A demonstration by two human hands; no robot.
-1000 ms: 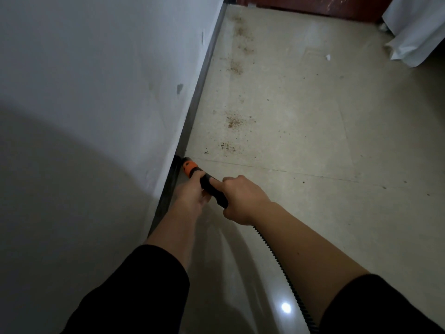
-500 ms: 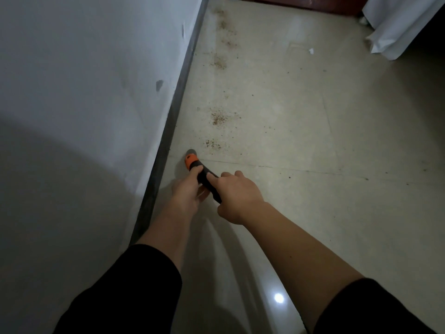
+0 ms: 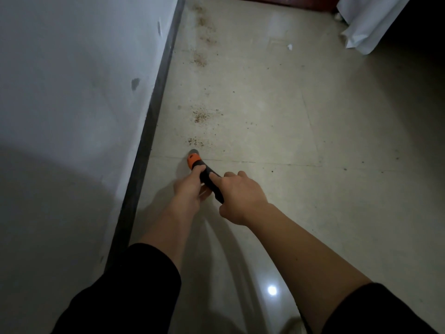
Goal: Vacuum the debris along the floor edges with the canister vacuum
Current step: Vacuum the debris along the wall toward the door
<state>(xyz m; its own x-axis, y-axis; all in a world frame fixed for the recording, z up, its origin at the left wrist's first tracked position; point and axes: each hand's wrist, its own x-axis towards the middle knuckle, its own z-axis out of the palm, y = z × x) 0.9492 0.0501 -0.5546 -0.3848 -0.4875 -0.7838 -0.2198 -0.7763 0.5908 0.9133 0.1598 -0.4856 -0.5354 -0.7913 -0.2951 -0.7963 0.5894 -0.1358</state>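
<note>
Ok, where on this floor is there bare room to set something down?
Bare beige floor tile right of the right hand, and mid-floor toward the white curtain. Crowded: the strip beside the dark baseboard, with brown debris patches ahead of the orange-and-black vacuum nozzle.

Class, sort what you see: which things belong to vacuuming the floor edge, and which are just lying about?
Belongs to the job: vacuum nozzle; left hand and right hand, both holding it; debris; baseboard.

Just lying about: white cloth; white scrap, mid-floor.

pale tiled floor [image 3: 313, 131] (dim), white wall [image 3: 72, 92]
</note>
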